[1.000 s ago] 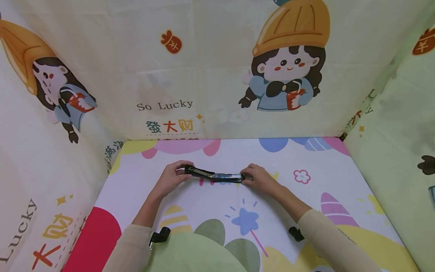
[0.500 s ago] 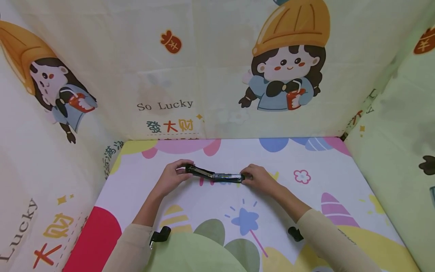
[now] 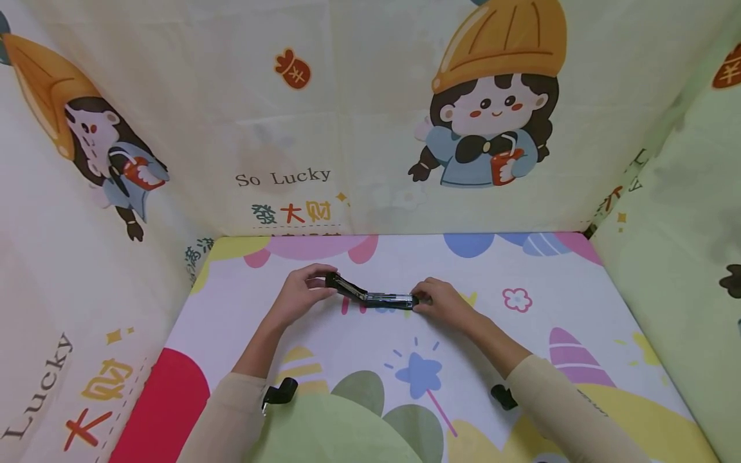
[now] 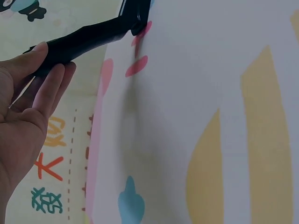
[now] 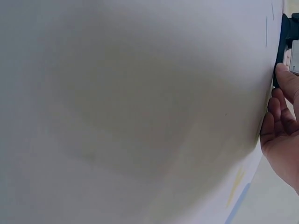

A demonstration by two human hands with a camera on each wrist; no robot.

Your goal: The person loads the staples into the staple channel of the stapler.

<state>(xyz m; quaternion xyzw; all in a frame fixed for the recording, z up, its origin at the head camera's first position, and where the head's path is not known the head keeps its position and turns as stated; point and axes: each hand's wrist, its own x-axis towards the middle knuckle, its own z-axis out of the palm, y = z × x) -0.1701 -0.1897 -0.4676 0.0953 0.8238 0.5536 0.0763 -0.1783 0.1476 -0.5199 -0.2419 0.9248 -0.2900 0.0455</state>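
A black stapler (image 3: 386,300), hinged wide open with its metal staple channel showing, spans the gap between the hands in the head view. My left hand (image 3: 301,292) pinches the raised end of its left half between thumb and fingers. The other half lies nearly level, its far right end gripped by my right hand (image 3: 442,302). In the left wrist view the black arm of the stapler (image 4: 88,43) bends at the hinge, with the thumb over its end. Only a small part of the stapler (image 5: 281,44) shows at the right wrist view's edge.
The table is covered by a white cloth (image 3: 486,341) with printed shapes. Patterned fabric walls (image 3: 370,128) stand behind it and on both sides. A black wrist-camera mount (image 3: 281,391) sticks out from the left sleeve, another (image 3: 503,397) from the right.
My left hand has shifted slightly right and up, so the stapler's left half now slopes more steeply toward the hinge. The right hand stays almost in place.
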